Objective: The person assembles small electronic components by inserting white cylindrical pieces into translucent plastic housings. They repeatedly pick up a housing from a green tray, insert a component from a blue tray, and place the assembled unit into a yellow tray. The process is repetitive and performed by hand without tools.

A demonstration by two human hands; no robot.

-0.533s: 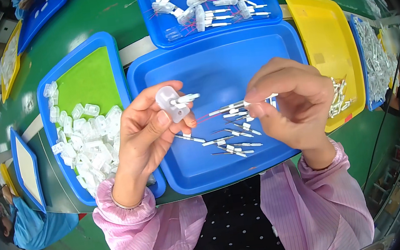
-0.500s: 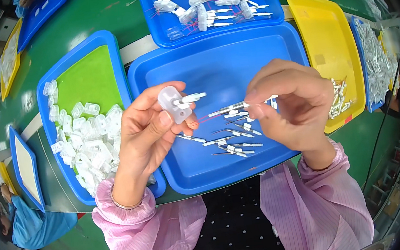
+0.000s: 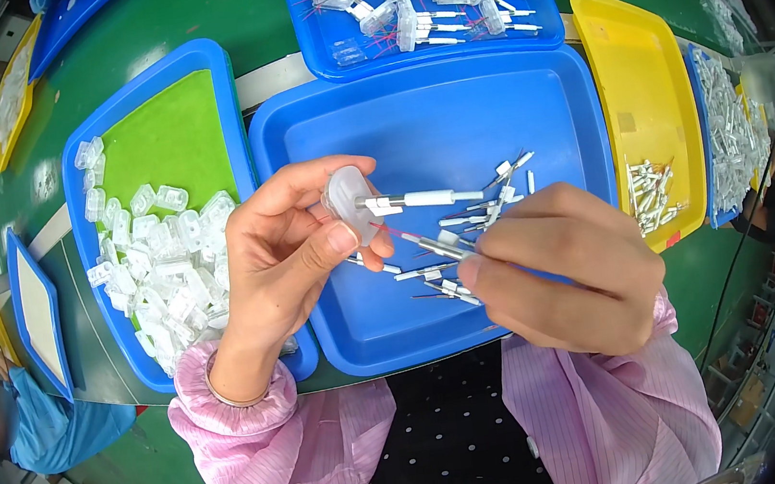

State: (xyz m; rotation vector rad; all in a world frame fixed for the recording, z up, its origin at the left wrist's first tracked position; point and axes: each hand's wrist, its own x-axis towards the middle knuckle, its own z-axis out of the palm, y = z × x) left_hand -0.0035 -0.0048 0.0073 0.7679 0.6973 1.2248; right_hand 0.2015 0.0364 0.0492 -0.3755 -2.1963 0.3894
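Observation:
My left hand [image 3: 278,255] is closed on an oval translucent plastic cap [image 3: 341,201], tilted nearly edge-on between thumb and fingers. From the cap a thin white-and-metal rod [image 3: 426,199] with a white tag sticks out to the right. My right hand [image 3: 570,273] pinches a second thin rod [image 3: 444,248]; its pink wire end reaches the lower part of the cap. Whether the wire goes into a hole there I cannot tell. Below the hands, several loose rods [image 3: 421,275] lie in a blue tray [image 3: 372,352].
A blue tray [image 3: 134,70] at left holds many clear caps [image 3: 164,269] beside a green sheet. Behind, another blue tray [image 3: 311,53] bears capped rods. At right stands a yellow tray [image 3: 643,75] with small white-and-metal pieces [image 3: 653,195]. A person in blue [image 3: 66,417] is at far left.
The cap has turned so its rod points right and shows at greater length. My right hand has moved lower, and the pink wire end has come from apart to the cap.

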